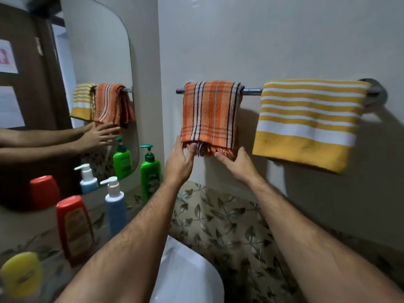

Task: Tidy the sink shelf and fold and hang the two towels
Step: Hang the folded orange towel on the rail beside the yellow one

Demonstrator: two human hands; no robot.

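An orange plaid towel (210, 114) hangs folded over the left part of a chrome rail (252, 92). A yellow and white striped towel (306, 123) hangs folded over the rail's right part. My left hand (179, 159) reaches up to the orange towel's lower left corner, fingers straight and touching the fringe. My right hand (235, 161) touches the fringe at the lower right, fingers nearly straight. On the shelf at left stand a green pump bottle (150, 171), a blue pump bottle (115, 206), a red-capped bottle (75, 228) and a yellow bottle (21, 274).
A mirror (98, 62) on the left wall reflects the towels, hands and bottles. A white basin (185, 276) lies below between my forearms. Leaf-patterned tiles (229, 226) cover the lower wall.
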